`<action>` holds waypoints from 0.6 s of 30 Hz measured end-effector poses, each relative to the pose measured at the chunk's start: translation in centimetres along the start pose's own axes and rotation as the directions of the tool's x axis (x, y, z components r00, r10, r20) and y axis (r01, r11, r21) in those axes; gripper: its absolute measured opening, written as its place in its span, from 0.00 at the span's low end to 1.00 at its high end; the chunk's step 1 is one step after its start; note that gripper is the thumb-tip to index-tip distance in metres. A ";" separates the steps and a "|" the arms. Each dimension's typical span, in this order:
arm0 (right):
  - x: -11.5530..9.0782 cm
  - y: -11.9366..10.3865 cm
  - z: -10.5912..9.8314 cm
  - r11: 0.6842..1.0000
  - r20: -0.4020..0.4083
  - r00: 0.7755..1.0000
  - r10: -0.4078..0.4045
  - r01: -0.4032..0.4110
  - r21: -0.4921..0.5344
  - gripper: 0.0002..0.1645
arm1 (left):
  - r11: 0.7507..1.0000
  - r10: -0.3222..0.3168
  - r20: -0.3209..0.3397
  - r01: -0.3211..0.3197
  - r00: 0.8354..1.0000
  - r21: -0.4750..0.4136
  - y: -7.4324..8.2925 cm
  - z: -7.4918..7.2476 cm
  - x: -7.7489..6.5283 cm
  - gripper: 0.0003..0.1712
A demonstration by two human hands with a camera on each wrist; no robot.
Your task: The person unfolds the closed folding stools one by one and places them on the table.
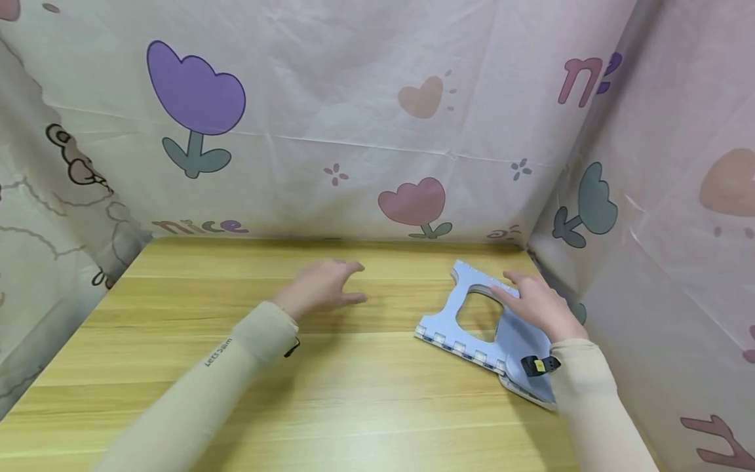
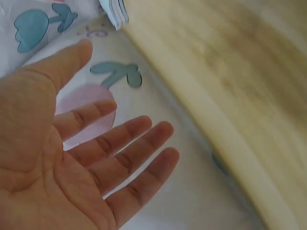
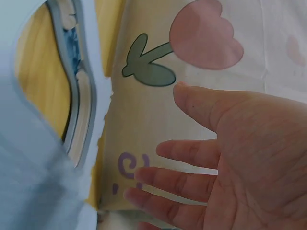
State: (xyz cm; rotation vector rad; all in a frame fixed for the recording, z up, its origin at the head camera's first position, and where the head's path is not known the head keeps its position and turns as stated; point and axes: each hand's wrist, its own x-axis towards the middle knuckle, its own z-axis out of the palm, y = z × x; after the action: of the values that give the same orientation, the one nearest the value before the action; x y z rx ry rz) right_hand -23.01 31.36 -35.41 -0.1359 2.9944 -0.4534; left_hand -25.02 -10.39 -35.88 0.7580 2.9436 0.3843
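A light blue plastic folding stool (image 1: 444, 322), folded flat, lies on the right side of the table. It has a large rounded opening in the middle and white hinge pieces along its front edge. My right hand (image 1: 539, 305) hovers over its far right part, fingers spread and relaxed. In the right wrist view, the stool (image 3: 29, 163) stands apart from the fingertips, and the palm holds nothing. My left hand (image 1: 321, 288) is left of the stool above the table, thumb and fingers apart. The left wrist view shows that palm bare, with the fingers loosely extended.
The wood-grain table (image 1: 366, 406) reaches back to a pale curtain (image 1: 318, 85) printed with flowers and hearts. More of the cloth hangs at the left and at the right, close beside the stool and my right arm.
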 end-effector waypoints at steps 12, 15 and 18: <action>-1.0 3.0 1.0 0.999 0.006 1.000 0.029 -0.029 -0.013 0.51 | 0.993 0.096 0.112 -0.087 0.989 -0.077 3.6 3.5 1.1 0.44; -1.5 3.8 1.3 0.999 0.015 0.999 0.052 -0.052 -0.011 0.49 | 0.993 0.104 0.126 -0.096 0.987 -0.069 4.5 4.3 1.4 0.43; -2.1 4.8 1.8 0.997 0.011 0.997 0.073 -0.073 -0.025 0.48 | 0.992 0.117 0.134 -0.110 0.984 -0.054 5.3 4.9 1.7 0.43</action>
State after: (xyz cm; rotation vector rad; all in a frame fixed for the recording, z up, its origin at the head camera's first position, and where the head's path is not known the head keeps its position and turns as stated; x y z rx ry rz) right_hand -21.04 35.62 -38.30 -0.0312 2.9821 -0.4065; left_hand -23.36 -3.98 -39.23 0.9105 2.7624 0.3904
